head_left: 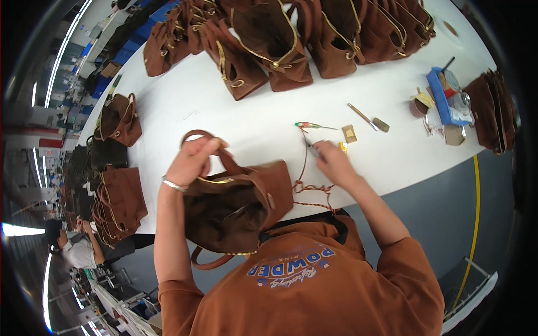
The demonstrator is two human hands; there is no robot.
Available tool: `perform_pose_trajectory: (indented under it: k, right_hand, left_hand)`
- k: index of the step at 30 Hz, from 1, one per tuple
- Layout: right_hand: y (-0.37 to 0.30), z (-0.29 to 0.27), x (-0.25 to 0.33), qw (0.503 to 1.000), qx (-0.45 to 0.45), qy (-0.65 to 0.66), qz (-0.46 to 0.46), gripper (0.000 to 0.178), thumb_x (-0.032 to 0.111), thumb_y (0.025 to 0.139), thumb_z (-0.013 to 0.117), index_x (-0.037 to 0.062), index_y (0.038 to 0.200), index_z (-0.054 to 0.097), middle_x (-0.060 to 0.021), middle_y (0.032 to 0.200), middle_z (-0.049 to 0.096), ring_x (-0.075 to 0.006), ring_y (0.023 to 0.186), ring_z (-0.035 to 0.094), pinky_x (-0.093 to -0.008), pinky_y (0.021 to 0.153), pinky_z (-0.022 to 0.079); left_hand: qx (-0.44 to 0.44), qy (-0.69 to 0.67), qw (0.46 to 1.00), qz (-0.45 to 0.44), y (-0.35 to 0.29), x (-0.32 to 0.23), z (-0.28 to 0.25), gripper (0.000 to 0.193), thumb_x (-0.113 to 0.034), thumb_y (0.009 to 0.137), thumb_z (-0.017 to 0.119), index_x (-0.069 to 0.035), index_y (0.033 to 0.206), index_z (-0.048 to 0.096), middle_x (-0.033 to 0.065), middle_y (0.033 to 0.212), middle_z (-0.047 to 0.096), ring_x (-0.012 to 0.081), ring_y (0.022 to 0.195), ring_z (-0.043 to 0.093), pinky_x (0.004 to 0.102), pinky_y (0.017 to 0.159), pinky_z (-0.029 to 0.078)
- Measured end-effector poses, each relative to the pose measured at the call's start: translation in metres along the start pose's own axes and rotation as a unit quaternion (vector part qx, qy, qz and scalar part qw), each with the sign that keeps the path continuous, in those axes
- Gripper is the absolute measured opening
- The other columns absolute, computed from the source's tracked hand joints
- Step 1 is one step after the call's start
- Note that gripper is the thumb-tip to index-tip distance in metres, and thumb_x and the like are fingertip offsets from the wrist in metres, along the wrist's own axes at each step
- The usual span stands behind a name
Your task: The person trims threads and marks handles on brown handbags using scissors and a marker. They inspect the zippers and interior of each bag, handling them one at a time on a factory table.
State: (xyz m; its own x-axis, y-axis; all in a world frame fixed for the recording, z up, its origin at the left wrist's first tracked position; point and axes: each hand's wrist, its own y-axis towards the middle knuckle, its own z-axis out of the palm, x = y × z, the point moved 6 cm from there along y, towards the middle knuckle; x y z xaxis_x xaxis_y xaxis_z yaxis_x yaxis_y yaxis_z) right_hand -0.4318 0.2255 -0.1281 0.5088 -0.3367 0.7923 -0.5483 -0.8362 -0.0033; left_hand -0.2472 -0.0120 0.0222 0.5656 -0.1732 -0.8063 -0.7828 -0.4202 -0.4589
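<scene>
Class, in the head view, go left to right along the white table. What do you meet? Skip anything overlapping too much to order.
Brown bags at the left end → left hand gripping a bag handle → right hand → reddish-brown cup → blue tray → brown bag at the right end.

Table [224,115] bright, L strip lts [22,230] glaring, edges warped, far L prob. soft.
</scene>
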Motion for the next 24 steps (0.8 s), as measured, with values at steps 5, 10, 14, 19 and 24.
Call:
perform_pose_trajectory:
  k: [5,10,14,19,24]
  right_hand:
    - [0.034,-0.09,0.006,0.928,-0.105,0.346,0.087,0.024,0.003,0.089,0.053,0.0022,0.113,0.056,-0.0041,0.093,0.057,-0.0119,0.082,0.057,-0.0287,0.07,0.05]
    - [0.049,-0.124,0.044,0.913,-0.126,0.388,0.013,0.03,0.004,0.091,0.048,-0.0004,0.12,0.052,-0.0041,0.096,0.059,-0.0084,0.079,0.054,-0.0229,0.067,0.046]
    - [0.052,-0.068,0.079,0.923,0.006,0.385,0.008,0.03,0.008,0.092,0.056,0.0033,0.122,0.054,0.0018,0.093,0.057,-0.0038,0.074,0.049,-0.0192,0.063,0.041]
    - [0.069,0.007,0.095,0.902,0.157,0.396,0.067,0.026,0.022,0.092,0.065,0.0022,0.109,0.063,0.0064,0.079,0.051,-0.0035,0.074,0.046,-0.0207,0.068,0.04]
    - [0.085,0.039,0.101,0.856,0.209,0.463,0.091,0.029,0.031,0.095,0.062,0.0041,0.105,0.066,0.0079,0.07,0.049,-0.0014,0.062,0.04,-0.019,0.054,0.032]
  left_hand:
    - [0.077,-0.006,0.997,0.003,0.025,0.001,0.055,0.031,-0.028,0.099,0.056,0.0,0.105,0.067,0.0039,0.089,0.07,0.0036,0.052,0.05,0.0174,0.048,0.042]
    - [0.066,-0.032,0.997,0.019,0.035,0.006,0.051,0.022,-0.017,0.092,0.067,0.002,0.103,0.068,0.0023,0.086,0.068,0.0037,0.066,0.058,0.0186,0.061,0.047]
    - [0.06,-0.071,0.995,0.025,0.038,0.014,0.05,0.022,-0.014,0.086,0.074,0.003,0.098,0.068,0.0036,0.086,0.07,0.0057,0.072,0.062,0.0209,0.065,0.05]
    - [-0.02,0.028,0.999,0.022,0.042,0.016,0.04,0.023,-0.017,0.082,0.078,0.003,0.089,0.07,0.0065,0.076,0.07,0.0095,0.069,0.066,0.0228,0.064,0.052]
    - [-0.113,0.163,0.976,0.085,0.035,-0.001,0.039,0.024,-0.021,0.078,0.081,0.0,0.079,0.07,0.0094,0.069,0.07,0.0157,0.062,0.069,0.0263,0.058,0.053]
